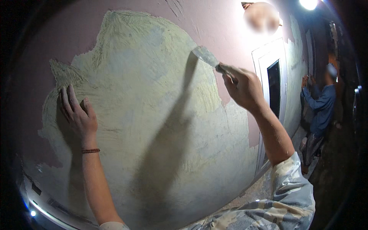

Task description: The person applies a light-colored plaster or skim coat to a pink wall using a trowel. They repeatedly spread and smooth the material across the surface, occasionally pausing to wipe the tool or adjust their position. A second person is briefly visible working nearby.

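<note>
My right hand is closed around the handle of a putty knife, its wide blade angled up and to the left. The blade lies at the right border of a large pale yellow-green bare patch on the wall, where pink paint begins. Whether its edge touches the surface, I cannot tell. My left hand is open over the lower left of this patch, fingers apart and pointing up, holding nothing. A brown bead bracelet circles that wrist.
A white-framed opening with a dark middle stands right of my right hand. Farther right, a co-worker in blue stands with hands raised against the wall. A bright lamp shines at the top, near a blurred round shape.
</note>
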The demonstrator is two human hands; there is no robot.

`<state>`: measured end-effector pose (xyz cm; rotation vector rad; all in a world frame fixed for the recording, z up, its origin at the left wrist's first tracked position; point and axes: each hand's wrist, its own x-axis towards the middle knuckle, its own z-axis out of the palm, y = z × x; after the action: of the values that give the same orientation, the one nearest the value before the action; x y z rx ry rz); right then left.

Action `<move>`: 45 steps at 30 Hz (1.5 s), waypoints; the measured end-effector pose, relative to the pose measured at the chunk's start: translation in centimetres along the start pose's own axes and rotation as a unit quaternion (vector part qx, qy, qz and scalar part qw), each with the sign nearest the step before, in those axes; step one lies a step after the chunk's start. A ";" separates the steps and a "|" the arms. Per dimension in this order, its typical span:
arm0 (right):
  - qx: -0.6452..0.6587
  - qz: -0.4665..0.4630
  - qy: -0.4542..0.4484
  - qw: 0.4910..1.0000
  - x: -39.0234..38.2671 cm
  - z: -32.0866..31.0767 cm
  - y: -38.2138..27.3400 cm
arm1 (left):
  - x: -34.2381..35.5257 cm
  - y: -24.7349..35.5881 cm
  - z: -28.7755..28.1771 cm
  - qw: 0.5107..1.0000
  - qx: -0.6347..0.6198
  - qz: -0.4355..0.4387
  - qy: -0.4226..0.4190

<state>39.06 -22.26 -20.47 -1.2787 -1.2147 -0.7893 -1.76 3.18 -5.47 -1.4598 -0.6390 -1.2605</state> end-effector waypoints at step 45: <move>-0.070 -0.033 -0.054 0.996 6.5 -0.4 0.1 | -0.2 0.5 -0.4 0.998 -0.056 0.003 0.001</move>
<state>40.83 -21.48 -14.24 -1.4161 -1.3127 -0.8761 -1.56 2.76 -5.90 -1.5512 -0.5703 -1.3109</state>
